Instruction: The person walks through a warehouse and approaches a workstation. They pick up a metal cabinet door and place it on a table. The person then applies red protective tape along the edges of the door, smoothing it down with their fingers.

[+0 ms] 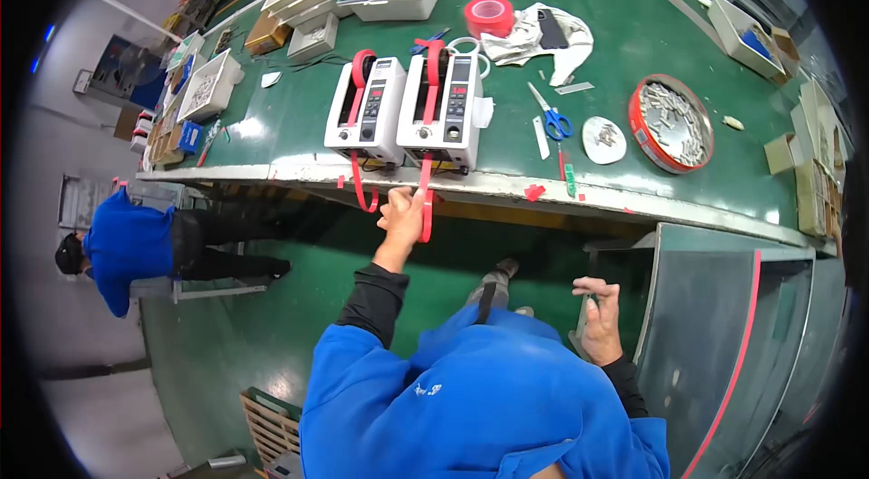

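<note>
My left hand (401,218) is closed on a strip of red tape (427,173) that hangs from the front of the right-hand white tape dispenser (442,108). A second white dispenser (367,110) stands close on its left, with its own red tape strip (360,185) curling down over the table edge. Each machine carries a roll of red tape on top. My right hand (601,323) is raised beside a grey panel, its fingers apart and slightly bent; I see nothing held in it.
On the green table (299,130) lie blue-handled scissors (554,121), a round red tin (672,124) of small metal pieces, a large red tape roll (489,15), a cloth and a phone. Bins line the left. A grey panel (701,334) stands right; a seated person (136,239) is left.
</note>
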`<state>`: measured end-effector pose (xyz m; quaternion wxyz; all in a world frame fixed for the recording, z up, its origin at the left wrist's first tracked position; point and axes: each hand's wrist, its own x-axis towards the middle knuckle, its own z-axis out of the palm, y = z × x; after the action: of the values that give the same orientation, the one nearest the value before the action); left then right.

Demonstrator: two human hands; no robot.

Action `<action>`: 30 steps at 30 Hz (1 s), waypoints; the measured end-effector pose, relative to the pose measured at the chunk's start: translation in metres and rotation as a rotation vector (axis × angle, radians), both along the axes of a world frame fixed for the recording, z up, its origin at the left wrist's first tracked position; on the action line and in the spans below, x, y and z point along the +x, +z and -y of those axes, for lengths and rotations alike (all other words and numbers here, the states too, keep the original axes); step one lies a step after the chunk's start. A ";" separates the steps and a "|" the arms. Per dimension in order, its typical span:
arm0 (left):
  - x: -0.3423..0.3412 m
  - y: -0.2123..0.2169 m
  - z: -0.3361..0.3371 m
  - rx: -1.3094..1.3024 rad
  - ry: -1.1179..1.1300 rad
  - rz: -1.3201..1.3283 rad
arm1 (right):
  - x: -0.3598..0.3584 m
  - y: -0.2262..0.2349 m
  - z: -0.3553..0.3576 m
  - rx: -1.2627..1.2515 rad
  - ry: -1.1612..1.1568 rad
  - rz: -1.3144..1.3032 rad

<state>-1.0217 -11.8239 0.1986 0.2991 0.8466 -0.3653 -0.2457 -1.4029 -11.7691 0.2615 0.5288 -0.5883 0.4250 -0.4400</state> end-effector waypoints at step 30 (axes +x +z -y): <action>-0.433 0.144 -0.041 -1.000 -1.516 -0.679 | -0.168 -0.014 -0.435 -0.342 -2.511 0.549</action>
<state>-1.4552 -11.7828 0.3425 0.4765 0.0454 -0.7706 -0.4208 -1.5709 -11.3342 0.2480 -0.2550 0.2593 0.5000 -0.7859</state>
